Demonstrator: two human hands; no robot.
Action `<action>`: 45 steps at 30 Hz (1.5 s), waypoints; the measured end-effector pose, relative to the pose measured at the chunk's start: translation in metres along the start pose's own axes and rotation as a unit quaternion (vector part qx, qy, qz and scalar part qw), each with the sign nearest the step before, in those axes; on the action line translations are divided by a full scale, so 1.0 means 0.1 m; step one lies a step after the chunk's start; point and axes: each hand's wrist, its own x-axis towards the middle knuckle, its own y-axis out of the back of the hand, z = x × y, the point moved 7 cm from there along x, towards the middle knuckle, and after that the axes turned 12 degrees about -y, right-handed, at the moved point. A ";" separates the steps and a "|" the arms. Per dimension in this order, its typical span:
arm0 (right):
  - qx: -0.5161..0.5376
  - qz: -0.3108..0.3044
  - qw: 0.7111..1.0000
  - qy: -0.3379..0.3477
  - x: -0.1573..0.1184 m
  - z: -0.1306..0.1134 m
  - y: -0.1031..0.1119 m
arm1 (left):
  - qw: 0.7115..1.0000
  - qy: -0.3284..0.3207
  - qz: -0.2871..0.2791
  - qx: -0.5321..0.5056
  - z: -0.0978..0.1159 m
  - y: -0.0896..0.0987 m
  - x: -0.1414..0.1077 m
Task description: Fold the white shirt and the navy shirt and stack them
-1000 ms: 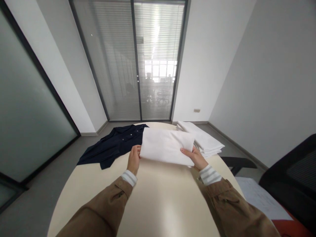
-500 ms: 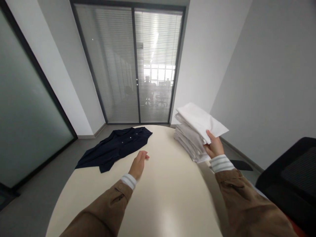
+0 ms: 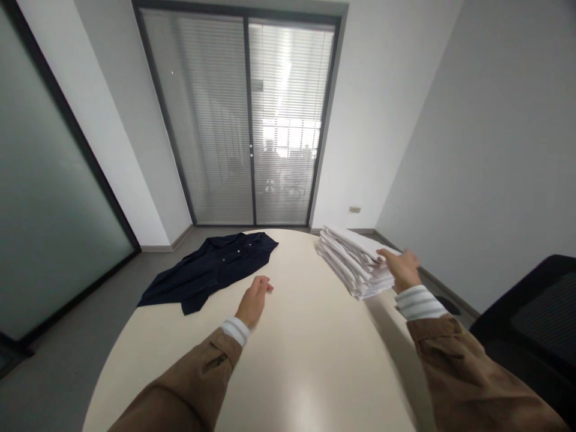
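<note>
My right hand [image 3: 402, 268] is at the right side of a stack of thin, white folded pieces [image 3: 353, 264], possibly packaging bags. Its thumb touches the top of the stack and its fingers are apart, slightly blurred. The stack leans unevenly at the table's right edge. Above the middle of the table, my left hand [image 3: 252, 301] hovers with its fingers loosely curled together and nothing visible in them. A dark navy buttoned shirt [image 3: 216, 264] lies flat beyond it, to the left, one short sleeve pointing towards me.
The pale table [image 3: 306, 348] has a rounded far edge. A black mesh-backed chair [image 3: 531, 312] stands at the right. Behind the table is a glass partition [image 3: 252, 120] with blinds. A frosted glass panel [image 3: 40, 180] is on the left.
The upper white pieces that my right hand held raised and tilted now lie down on the stack. My right hand has loosened and shifted slightly right. My left hand and the shirt stay put.
</note>
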 end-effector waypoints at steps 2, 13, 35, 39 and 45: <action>-0.060 0.015 0.998 -0.007 -0.04 -0.12 0.00 | 1.000 0.002 -0.005 0.004 0.01 0.00 0.00; -0.253 -0.154 0.920 0.258 -0.52 -0.67 -0.73 | 0.937 -0.069 0.043 0.339 -0.03 0.42 0.12; -0.161 -0.320 0.791 0.496 -2.57 -0.44 -1.30 | 0.841 0.001 -0.158 0.517 0.23 0.33 0.07; -0.115 -0.368 0.764 0.518 -2.73 -0.48 -1.30 | 0.855 -0.035 -0.186 0.482 0.33 0.12 0.02; -0.120 -0.393 0.771 0.486 -2.69 -0.46 -1.36 | 0.892 -0.124 -0.231 0.368 0.58 -0.21 -0.07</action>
